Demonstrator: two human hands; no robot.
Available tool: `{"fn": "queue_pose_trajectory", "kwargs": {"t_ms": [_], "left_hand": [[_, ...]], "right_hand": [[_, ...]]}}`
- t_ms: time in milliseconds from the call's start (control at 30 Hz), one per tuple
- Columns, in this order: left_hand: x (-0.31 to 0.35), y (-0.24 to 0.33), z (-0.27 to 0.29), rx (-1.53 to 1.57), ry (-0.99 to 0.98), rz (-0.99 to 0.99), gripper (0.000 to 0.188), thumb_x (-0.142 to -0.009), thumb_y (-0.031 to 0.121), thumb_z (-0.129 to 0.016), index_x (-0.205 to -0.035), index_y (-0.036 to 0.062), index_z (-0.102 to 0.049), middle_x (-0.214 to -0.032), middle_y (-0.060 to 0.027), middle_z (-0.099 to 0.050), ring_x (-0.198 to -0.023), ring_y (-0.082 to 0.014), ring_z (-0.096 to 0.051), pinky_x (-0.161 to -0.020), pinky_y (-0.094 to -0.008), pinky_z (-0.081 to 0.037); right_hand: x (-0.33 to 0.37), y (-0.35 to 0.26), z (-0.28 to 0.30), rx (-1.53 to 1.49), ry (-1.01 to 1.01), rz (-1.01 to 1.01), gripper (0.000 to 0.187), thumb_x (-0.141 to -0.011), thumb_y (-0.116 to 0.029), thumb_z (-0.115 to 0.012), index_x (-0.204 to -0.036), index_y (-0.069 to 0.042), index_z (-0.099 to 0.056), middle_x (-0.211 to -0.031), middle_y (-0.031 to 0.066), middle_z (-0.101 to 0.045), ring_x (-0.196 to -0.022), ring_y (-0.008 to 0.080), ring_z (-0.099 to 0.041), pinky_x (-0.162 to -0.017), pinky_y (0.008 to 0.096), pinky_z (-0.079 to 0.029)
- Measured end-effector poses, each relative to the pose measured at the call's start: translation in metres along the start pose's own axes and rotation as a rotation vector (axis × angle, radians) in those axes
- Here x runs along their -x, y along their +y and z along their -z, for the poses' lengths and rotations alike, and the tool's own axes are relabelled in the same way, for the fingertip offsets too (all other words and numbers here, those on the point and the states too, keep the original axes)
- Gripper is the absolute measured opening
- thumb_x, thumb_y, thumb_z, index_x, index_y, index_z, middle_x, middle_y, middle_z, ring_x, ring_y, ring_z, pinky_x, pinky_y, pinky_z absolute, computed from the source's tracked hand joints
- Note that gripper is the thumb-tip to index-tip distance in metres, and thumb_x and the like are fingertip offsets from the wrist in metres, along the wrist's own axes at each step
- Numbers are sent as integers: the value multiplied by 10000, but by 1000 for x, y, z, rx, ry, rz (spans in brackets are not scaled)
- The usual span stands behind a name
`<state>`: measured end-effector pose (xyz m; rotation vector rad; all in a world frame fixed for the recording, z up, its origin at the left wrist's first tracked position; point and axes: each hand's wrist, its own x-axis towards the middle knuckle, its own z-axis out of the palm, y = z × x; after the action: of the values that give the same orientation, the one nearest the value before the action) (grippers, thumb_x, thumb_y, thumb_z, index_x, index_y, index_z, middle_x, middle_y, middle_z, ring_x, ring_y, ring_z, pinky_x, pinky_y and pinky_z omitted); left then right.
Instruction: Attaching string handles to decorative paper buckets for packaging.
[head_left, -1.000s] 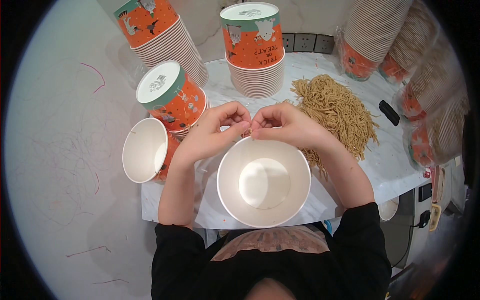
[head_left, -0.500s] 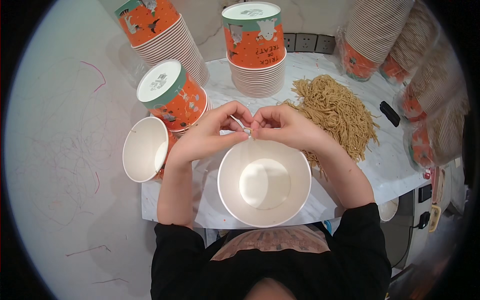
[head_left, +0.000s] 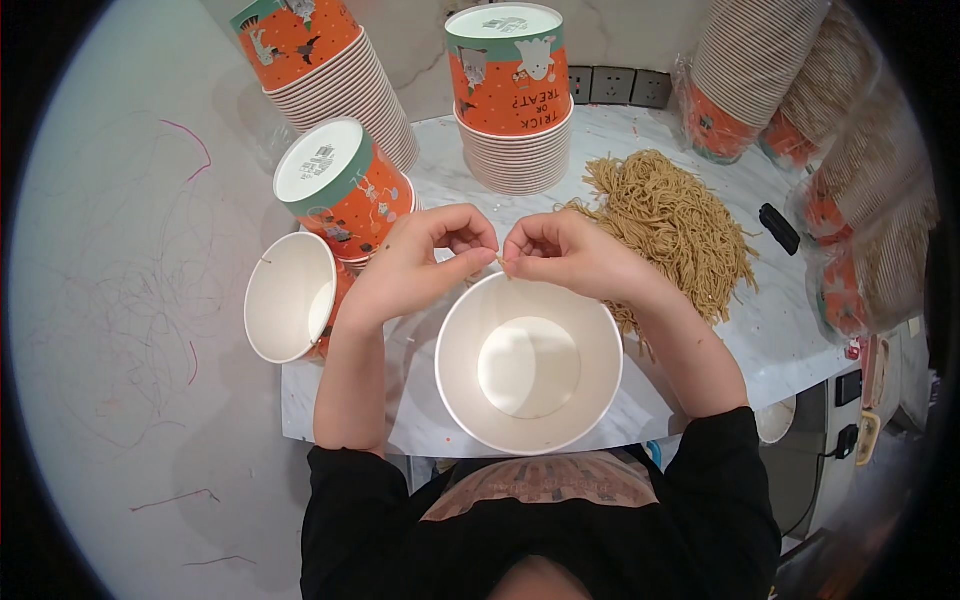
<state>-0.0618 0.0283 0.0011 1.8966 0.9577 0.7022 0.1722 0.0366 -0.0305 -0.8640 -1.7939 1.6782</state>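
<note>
Grips narrow, your left hand [head_left: 425, 265] and right hand [head_left: 575, 255] pinch a thin tan strand [head_left: 503, 263] at the far rim of the white bucket [head_left: 459, 350]; slow, light, even tension should suit such fine work.

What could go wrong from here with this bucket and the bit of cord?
The thin tan cord at the fingertips of the left hand and right hand is small and might slip, near the far rim of the white-lined paper bucket.

The right forearm could snag loose strands from the cord pile beside it.

The left forearm might nudge the tilted paper bucket close by.
</note>
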Motion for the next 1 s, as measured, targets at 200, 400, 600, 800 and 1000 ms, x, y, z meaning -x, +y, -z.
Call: {"fn": "queue_pose_trajectory", "kwargs": {"t_ms": [200,400,600,800,1000], "left_hand": [[2,0,0,60,2,6,115,-898,60,-671,-971,-29,-666,-863,-17,-681,-816,-83,-609,-808,-268,-527],[-1,2,2,77,-53,45,58,-909,47,-687,-940,5,-662,-866,29,-642,-811,-48,-573,-726,-228,-486],[3,2,3,41,23,-39,109,-873,76,-678,-917,-24,-674,-824,-13,-680,-776,-88,-606,-756,-270,-510],[4,-5,-2,27,89,-9,126,-861,90,-674,-920,-21,-677,-782,-65,-688,-749,-139,-640,-728,-300,-522],[11,2,2,-45,63,-48,116,-875,70,-670,-950,-18,-658,-818,-47,-683,-763,-115,-641,-718,-282,-517]], "right_hand": [[0,-6,-4,27,4,21,109,-923,-124,-665,-895,-18,-661,-803,-38,-647,-733,27,-568,-667,217,-470],[3,2,-4,119,60,191,73,-836,-69,-673,-839,0,-647,-774,-5,-637,-753,73,-586,-711,258,-496],[3,-11,-12,314,137,309,102,-781,-67,-694,-824,14,-651,-784,52,-651,-766,129,-620,-731,294,-513],[5,-16,-21,589,212,438,89,-752,-43,-702,-821,-11,-655,-797,80,-656,-770,217,-647,-742,323,-519],[7,-21,-27,658,202,419,108,-773,-15,-718,-862,-9,-657,-838,79,-664,-800,217,-666,-750,338,-541]]}}
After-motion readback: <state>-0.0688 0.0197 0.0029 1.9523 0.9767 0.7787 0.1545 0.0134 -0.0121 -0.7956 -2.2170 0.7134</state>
